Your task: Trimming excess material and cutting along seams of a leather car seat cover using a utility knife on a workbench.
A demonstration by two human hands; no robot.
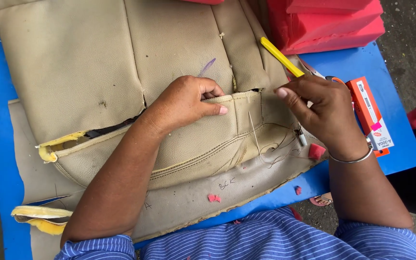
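Stitching the beige seat cover [121, 62] seam: my left hand [186, 103] pinches the flap, my right hand [323, 113] pinches thread [254, 132]; next, pull taut.

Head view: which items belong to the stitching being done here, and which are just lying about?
In use:
- beige seat cover, torn seam pinched by the left hand
- thread running to the right hand
- small tool under the right hand

Lying about:
- yellow stick
- orange box
- red foam blocks
- foam scraps
- blue table
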